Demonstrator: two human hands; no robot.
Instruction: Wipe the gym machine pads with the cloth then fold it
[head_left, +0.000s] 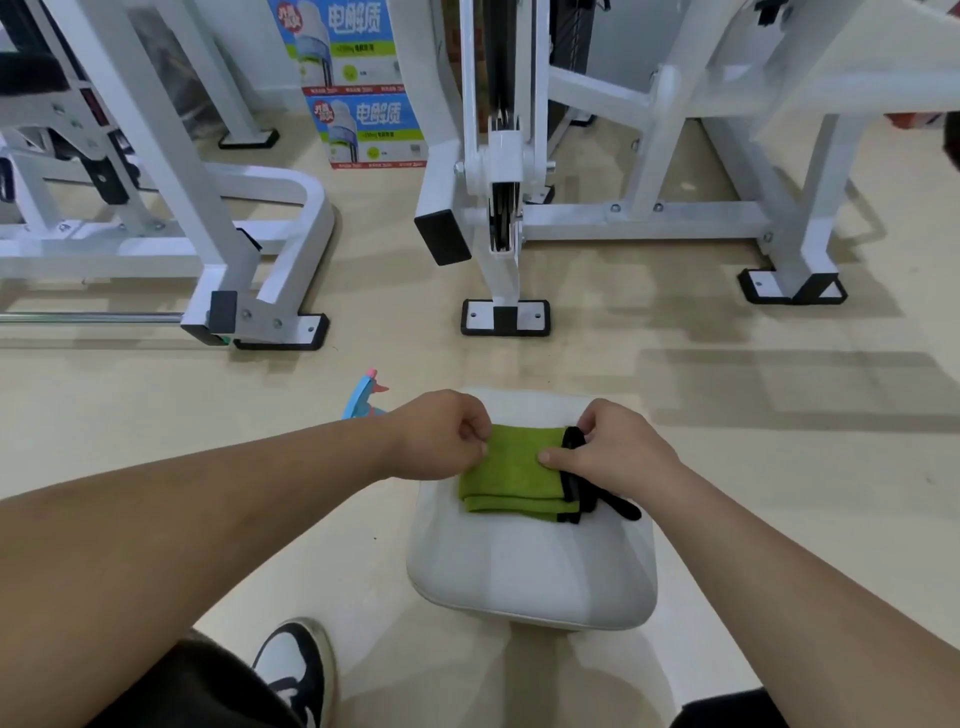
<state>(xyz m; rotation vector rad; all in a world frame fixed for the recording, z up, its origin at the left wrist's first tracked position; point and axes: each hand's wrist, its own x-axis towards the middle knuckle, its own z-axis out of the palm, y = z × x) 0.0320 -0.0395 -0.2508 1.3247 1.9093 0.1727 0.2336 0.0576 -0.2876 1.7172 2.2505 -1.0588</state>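
A green cloth (511, 475) with black edging and a black strap lies folded into a small stack on the white seat pad (530, 571) of a gym machine. My left hand (441, 436) pinches the cloth's left edge with closed fingers. My right hand (610, 449) grips the right edge at the black trim, its thumb pressed on the green top layer. The far edge of the cloth is hidden under both hands.
A blue and pink spray bottle (366, 397) stands on the beige floor just left of the pad, behind my left wrist. White machine frames (498, 208) stand ahead and to the left (234, 249). Printed boxes (363, 104) are stacked at the back. My shoe (296, 670) is below.
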